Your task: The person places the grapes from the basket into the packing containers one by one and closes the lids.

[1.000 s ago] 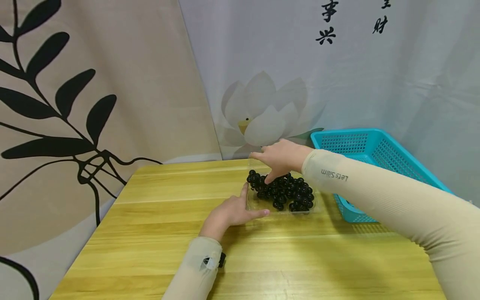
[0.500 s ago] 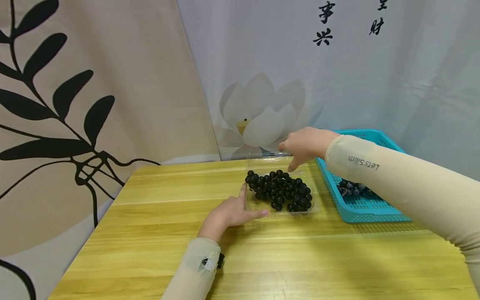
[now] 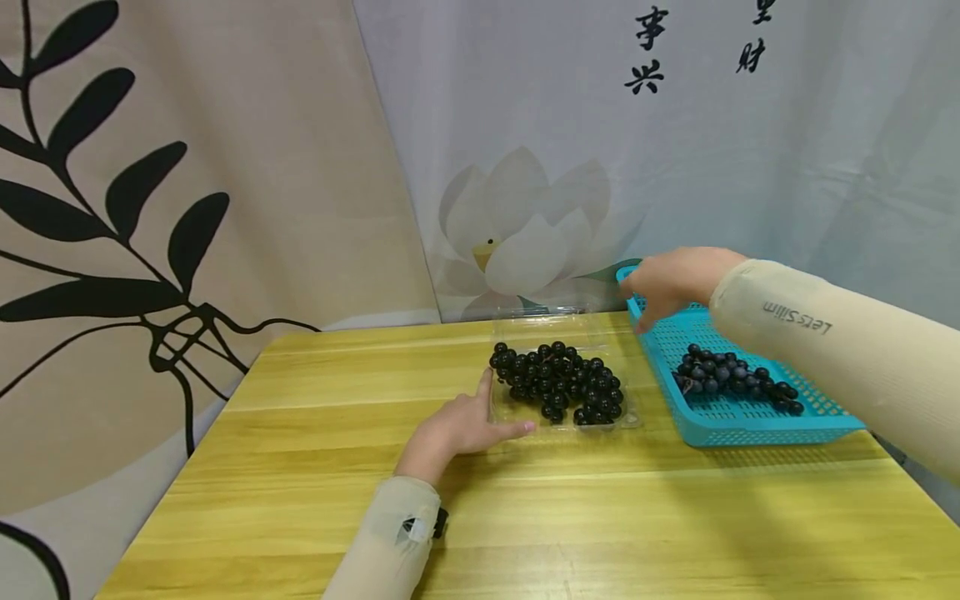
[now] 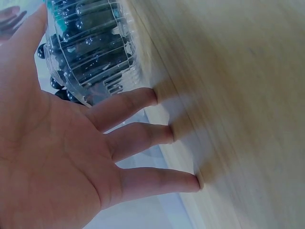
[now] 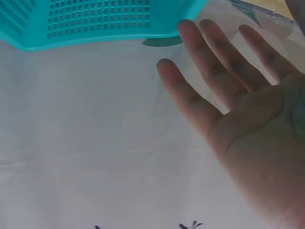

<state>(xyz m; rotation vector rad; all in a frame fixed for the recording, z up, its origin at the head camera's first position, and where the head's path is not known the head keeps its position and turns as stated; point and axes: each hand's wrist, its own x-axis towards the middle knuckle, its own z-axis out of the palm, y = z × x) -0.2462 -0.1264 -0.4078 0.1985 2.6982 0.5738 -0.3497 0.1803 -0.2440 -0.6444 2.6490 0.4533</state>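
A clear plastic container (image 3: 504, 408) with its lid (image 3: 547, 327) folded back stands on the table, filled with dark grapes (image 3: 551, 375). My left hand (image 3: 463, 423) rests at its left front corner, fingers spread; in the left wrist view the fingertips (image 4: 164, 133) reach down to the wood beside the ribbed container wall. My right hand (image 3: 678, 279) hovers over the left back part of a turquoise basket (image 3: 750, 432), holding nothing. In the right wrist view its fingers (image 5: 205, 67) are loosely extended near the basket's rim. Another bunch of dark grapes (image 3: 731, 379) lies in the basket.
The yellow wooden table (image 3: 315, 467) runs up to a printed curtain (image 3: 525, 100) with a lotus and plant drawing behind it. The basket sits close to the table's right side. A small black device (image 3: 441, 522) is on the left wrist.
My right hand has moved right, from above the grapes in the clear container to above the basket, uncovering the grapes inside it. My left hand stays in place.
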